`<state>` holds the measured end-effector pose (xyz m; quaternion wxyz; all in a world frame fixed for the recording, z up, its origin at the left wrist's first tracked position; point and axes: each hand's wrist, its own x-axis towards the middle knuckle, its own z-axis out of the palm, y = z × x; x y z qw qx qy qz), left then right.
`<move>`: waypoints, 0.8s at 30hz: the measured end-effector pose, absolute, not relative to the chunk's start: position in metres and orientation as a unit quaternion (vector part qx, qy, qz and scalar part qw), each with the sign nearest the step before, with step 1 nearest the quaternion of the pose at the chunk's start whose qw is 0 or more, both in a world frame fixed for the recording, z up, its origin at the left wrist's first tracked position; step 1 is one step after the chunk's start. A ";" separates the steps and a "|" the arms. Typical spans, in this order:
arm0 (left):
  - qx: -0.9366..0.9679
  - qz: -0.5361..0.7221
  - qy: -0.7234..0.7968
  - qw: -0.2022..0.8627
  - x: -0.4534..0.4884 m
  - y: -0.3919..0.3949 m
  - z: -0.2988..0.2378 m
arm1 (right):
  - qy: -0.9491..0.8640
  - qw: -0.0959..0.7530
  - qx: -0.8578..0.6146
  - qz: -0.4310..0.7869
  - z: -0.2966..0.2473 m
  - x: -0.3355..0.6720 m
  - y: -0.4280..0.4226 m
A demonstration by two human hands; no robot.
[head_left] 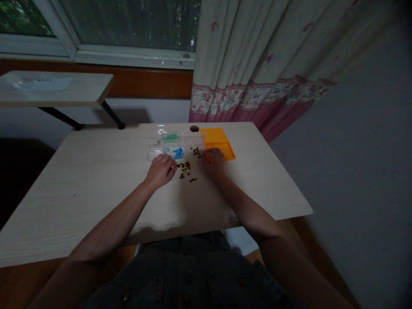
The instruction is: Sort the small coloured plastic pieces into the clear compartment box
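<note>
My left hand (159, 172) rests at the left edge of a loose pile of small black and yellow pieces (184, 165). Its fingers are curled together, with a pale glint at the tips; what they pinch is too small to make out. My right hand (214, 162) is closed over the right end of a clear compartment box (156, 153), with a small orange item (207, 159) showing between its fingers. Dark pieces (195, 151) lie in the compartment beside it. Blue pieces (175, 152) fill a middle compartment, and green pieces (171, 137) lie in one behind.
An open orange case (215, 136) lies at the box's right, partly behind my right hand. Behind the box is a round cable hole (194, 128) in the pale table (96, 193). A raised shelf (86, 88) stands at back left. A curtain (231, 64) hangs behind.
</note>
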<state>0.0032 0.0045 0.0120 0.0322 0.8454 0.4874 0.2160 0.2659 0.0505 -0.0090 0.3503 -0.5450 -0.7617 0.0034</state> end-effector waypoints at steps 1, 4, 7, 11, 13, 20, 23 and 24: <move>0.845 0.218 0.487 0.034 0.003 0.005 0.012 | -0.762 0.349 -0.545 0.005 -0.009 0.266 0.051; 0.845 0.222 0.484 0.039 0.004 0.004 0.011 | -0.765 0.349 -0.542 0.009 -0.009 0.266 0.050; 0.845 0.229 0.481 0.037 0.006 0.003 0.012 | -0.764 0.351 -0.541 0.012 -0.008 0.266 0.050; 0.846 0.246 0.471 0.041 0.007 0.003 0.013 | -0.763 0.353 -0.541 0.012 -0.007 0.265 0.050; 0.848 0.252 0.464 0.048 0.007 0.004 0.014 | -0.763 0.354 -0.540 0.015 -0.007 0.265 0.049; 0.862 0.282 0.410 0.101 0.007 0.007 0.011 | -0.800 0.327 -0.502 0.021 0.001 0.255 0.037; 0.860 0.290 0.405 0.109 0.008 0.007 0.009 | -0.838 0.311 -0.449 0.020 0.004 0.244 0.027; 0.860 0.290 0.405 0.111 0.008 0.006 0.009 | -0.852 0.303 -0.428 0.020 0.004 0.241 0.024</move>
